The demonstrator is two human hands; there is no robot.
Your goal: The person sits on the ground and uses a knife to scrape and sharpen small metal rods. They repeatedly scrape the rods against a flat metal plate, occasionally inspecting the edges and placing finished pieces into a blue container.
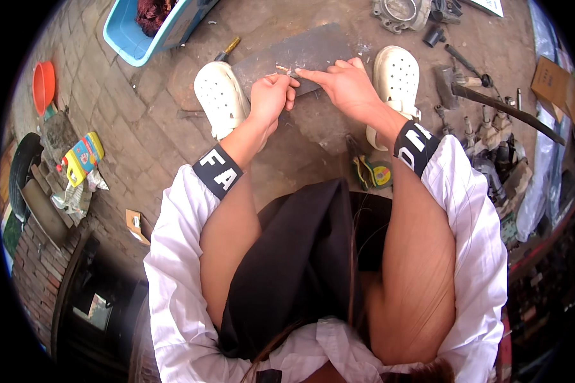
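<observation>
Between two pale clogs [218, 89] on a paved floor [172, 137], two bare hands meet over one grey plate [319, 48]. One small part [290, 72] is at the center of the work, too tiny in view to identify. The left hand [269, 96] has its fingers [281, 80] curled in, thumb and forefinger pinched with almost no gap around the part. The right hand [351, 88] reaches across with one forefinger straight, its tip at the part; the others are bent, and whether that hand grips anything cannot be told. The part sits at the left fingertips, just left of the right forefinger's tip and above the plate.

Around the pair are one blue tub [176, 35] holding a dark red heap [152, 16], one yellow-handled tool [231, 47] near the left clog, and one yellow-and-green disc [381, 176] near the right leg. Farther left are one orange basin [43, 88] and one yellow bottle [83, 158]. At right, one hammer [511, 112] lies by a cluster of metal parts [492, 137], with one carton [558, 89] beyond.
</observation>
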